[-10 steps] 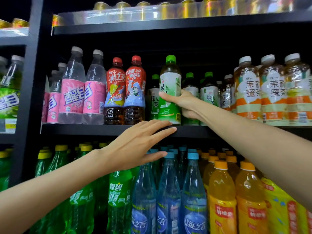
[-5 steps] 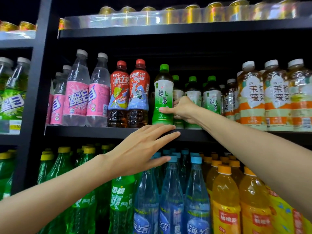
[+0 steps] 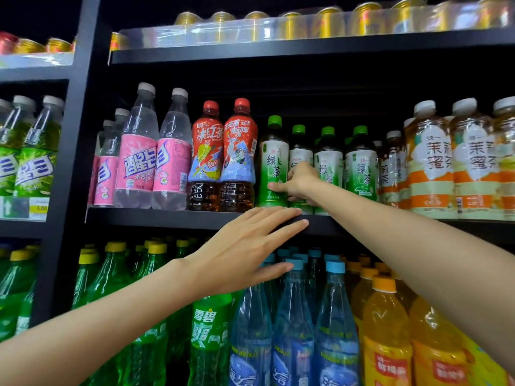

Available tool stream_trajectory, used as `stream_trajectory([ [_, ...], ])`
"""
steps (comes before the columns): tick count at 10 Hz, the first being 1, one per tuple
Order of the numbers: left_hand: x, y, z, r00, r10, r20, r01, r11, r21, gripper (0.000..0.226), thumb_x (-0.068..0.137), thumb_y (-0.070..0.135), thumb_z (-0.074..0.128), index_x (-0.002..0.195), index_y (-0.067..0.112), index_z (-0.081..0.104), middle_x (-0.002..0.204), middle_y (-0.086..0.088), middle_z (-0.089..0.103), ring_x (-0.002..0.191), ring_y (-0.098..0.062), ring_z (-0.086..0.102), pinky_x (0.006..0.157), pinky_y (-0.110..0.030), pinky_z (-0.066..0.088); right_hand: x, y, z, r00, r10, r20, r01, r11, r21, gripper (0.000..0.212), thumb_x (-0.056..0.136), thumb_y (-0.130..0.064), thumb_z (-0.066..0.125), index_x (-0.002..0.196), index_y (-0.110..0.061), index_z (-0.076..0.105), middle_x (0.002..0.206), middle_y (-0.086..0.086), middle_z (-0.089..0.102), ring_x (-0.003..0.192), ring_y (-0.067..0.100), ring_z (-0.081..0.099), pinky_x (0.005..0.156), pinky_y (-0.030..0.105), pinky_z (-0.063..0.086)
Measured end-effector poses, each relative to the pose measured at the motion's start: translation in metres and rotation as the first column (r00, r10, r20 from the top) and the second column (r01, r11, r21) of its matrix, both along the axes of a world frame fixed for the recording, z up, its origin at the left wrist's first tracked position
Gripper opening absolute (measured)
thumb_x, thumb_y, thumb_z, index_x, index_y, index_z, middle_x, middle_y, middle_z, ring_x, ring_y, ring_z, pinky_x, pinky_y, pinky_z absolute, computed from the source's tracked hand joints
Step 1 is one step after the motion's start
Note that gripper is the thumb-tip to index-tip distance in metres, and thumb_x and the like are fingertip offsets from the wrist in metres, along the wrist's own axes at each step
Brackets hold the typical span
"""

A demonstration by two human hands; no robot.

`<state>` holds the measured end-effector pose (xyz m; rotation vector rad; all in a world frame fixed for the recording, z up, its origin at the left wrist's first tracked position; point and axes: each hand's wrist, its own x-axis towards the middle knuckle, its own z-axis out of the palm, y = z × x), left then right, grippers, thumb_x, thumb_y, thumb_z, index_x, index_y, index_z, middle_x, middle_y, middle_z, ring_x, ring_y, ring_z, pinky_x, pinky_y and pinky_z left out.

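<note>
A green-capped green tea bottle [image 3: 273, 160] stands upright at the front of the black middle shelf [image 3: 167, 217], beside two red-capped iced tea bottles [image 3: 223, 151]. My right hand [image 3: 299, 185] reaches in from the right and grips this bottle low on its label, thumb across the front. More green tea bottles [image 3: 359, 160] stand behind and to the right of it. My left hand [image 3: 245, 252] lies flat with straight fingers, the fingertips touching the shelf's front edge just below the bottle.
Pink-labelled clear bottles [image 3: 139, 162] stand at the shelf's left, orange-and-white tea bottles [image 3: 434, 165] at its right. Below are green soda bottles [image 3: 209, 330], blue water bottles [image 3: 292, 330] and orange drinks [image 3: 387, 338]. Wrapped cans [image 3: 278, 23] fill the top shelf. A black upright [image 3: 69, 135] divides the bays.
My right hand has lowered the green tea bottle onto the shelf and set it upright by the iced tea bottles. The left hand has stayed at the shelf edge.
</note>
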<state>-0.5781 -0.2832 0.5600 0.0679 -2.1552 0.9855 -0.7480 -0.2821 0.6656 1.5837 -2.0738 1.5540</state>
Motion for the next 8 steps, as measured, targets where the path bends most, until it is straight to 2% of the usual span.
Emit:
stream_trajectory([
  [1, 0.001, 0.000, 0.000, 1.000, 0.000, 0.002, 0.000, 1.000, 0.004, 0.062, 0.093, 0.048, 0.042, 0.143, 0.011, 0.039, 0.145, -0.008, 0.040, 0.131, -0.024, 0.040, 0.110, -0.030, 0.026, 0.001, 0.000, 0.002, 0.998, -0.036, -0.044, 0.037, 0.999, 0.011, 0.063, 0.073, -0.033, 0.078, 0.119, -0.001, 0.048, 0.118, 0.013, 0.056, 0.088, 0.025, 0.064, 0.065, 0.029, 0.056],
  [2, 0.001, 0.001, -0.001, 1.000, -0.003, 0.004, 0.003, 1.000, 0.007, 0.062, 0.093, 0.048, 0.043, 0.143, 0.011, 0.038, 0.146, -0.009, 0.039, 0.132, -0.023, 0.039, 0.110, -0.031, 0.025, 0.001, 0.000, 0.003, 0.995, -0.061, -0.074, 0.063, 0.998, 0.026, 0.066, 0.071, -0.037, 0.079, 0.118, -0.001, 0.050, 0.114, 0.013, 0.060, 0.084, 0.024, 0.066, 0.056, 0.025, 0.054],
  [3, 0.001, 0.002, -0.001, 1.000, -0.009, 0.002, 0.009, 1.000, 0.012, 0.062, 0.093, 0.048, 0.043, 0.143, 0.010, 0.039, 0.146, -0.009, 0.039, 0.132, -0.024, 0.038, 0.111, -0.031, 0.024, 0.000, -0.001, 0.001, 0.993, -0.079, -0.092, 0.083, 0.996, 0.031, 0.063, 0.071, -0.040, 0.079, 0.113, -0.001, 0.054, 0.107, 0.013, 0.063, 0.084, 0.024, 0.067, 0.062, 0.030, 0.056],
  [4, 0.001, 0.002, -0.002, 1.000, 0.000, 0.003, 0.000, 1.000, 0.015, 0.063, 0.093, 0.048, 0.043, 0.144, 0.010, 0.037, 0.147, -0.009, 0.037, 0.133, -0.023, 0.036, 0.111, -0.031, 0.023, -0.001, -0.002, -0.002, 0.990, -0.085, -0.112, 0.089, 0.995, 0.034, 0.060, 0.071, -0.044, 0.078, 0.107, -0.002, 0.056, 0.106, 0.012, 0.065, 0.092, 0.026, 0.065, 0.081, 0.037, 0.055],
  [5, 0.001, 0.003, -0.003, 1.000, 0.000, 0.006, -0.001, 1.000, 0.026, 0.064, 0.093, 0.047, 0.044, 0.144, 0.010, 0.037, 0.147, -0.010, 0.037, 0.133, -0.024, 0.036, 0.112, -0.031, 0.023, 0.000, 0.003, -0.005, 0.983, -0.083, -0.162, 0.091, 0.995, 0.043, 0.049, 0.075, -0.045, 0.073, 0.097, -0.006, 0.054, 0.103, 0.010, 0.064, 0.096, 0.026, 0.063, 0.083, 0.034, 0.051],
  [6, 0.001, 0.003, -0.003, 1.000, -0.010, 0.010, 0.010, 0.999, 0.042, 0.064, 0.093, 0.047, 0.043, 0.144, 0.010, 0.037, 0.147, -0.010, 0.037, 0.133, -0.024, 0.036, 0.112, -0.031, 0.022, -0.001, 0.007, -0.006, 0.988, -0.043, -0.148, 0.051, 0.998, 0.048, 0.037, 0.078, -0.041, 0.072, 0.083, -0.010, 0.052, 0.099, 0.012, 0.066, 0.092, 0.026, 0.065, 0.084, 0.036, 0.053],
  [7, 0.000, 0.005, -0.004, 0.999, -0.031, 0.016, 0.030, 0.998, 0.052, 0.063, 0.093, 0.046, 0.043, 0.144, 0.010, 0.036, 0.148, -0.010, 0.037, 0.134, -0.024, 0.035, 0.112, -0.030, 0.021, -0.001, 0.019, -0.008, 0.997, -0.025, -0.068, 0.027, 0.999, 0.020, 0.031, 0.083, -0.033, 0.069, 0.084, -0.004, 0.058, 0.101, 0.020, 0.069, 0.093, 0.029, 0.068, 0.085, 0.040, 0.055],
  [8, 0.000, 0.003, -0.004, 0.999, -0.030, 0.013, 0.030, 0.999, 0.038, 0.062, 0.093, 0.046, 0.043, 0.144, 0.011, 0.036, 0.148, -0.009, 0.037, 0.133, -0.023, 0.036, 0.112, -0.029, 0.020, -0.001, 0.033, -0.012, 0.997, -0.040, -0.067, 0.038, 0.999, -0.024, 0.034, 0.088, -0.026, 0.063, 0.101, 0.005, 0.065, 0.101, 0.021, 0.070, 0.094, 0.028, 0.067, 0.089, 0.041, 0.053],
])
